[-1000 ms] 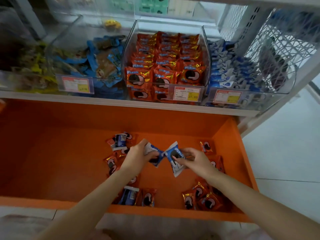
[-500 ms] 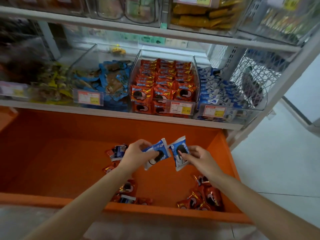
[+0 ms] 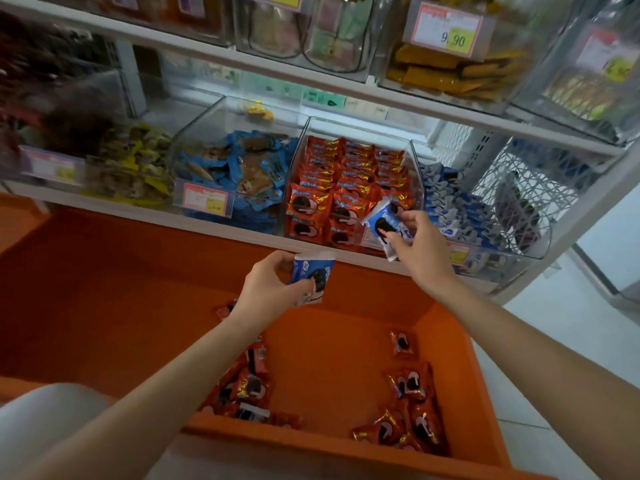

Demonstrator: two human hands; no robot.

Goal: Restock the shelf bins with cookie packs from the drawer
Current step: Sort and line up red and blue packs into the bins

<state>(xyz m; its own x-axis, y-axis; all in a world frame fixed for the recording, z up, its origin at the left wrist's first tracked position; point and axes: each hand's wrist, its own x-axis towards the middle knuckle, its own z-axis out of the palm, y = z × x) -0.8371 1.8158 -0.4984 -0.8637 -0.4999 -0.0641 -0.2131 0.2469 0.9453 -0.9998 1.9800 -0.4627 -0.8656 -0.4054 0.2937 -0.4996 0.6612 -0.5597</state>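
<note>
While left hand [image 3: 266,289], right hand [image 3: 422,249] each pinch blue pack [image 3: 313,271], orange drawer [image 3: 138,306] open below shelf [image 3: 104,204]; white floor [image 3: 571,323].

Only the price tag [image 3: 446,29] on the upper bin [image 3: 450,84] of yellow-brown packs can be read, showing "9.90", while the other tags [image 3: 204,201] and the print on the cookie packs [image 3: 382,225] are too blurred.

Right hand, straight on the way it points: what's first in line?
Probably the front wall of the clear plastic bin of red cookie packs, its right end. The right hand, pinching a blue-and-white cookie pack, points up and left at it. Depth is unclear; it might pass over the rim.
</note>
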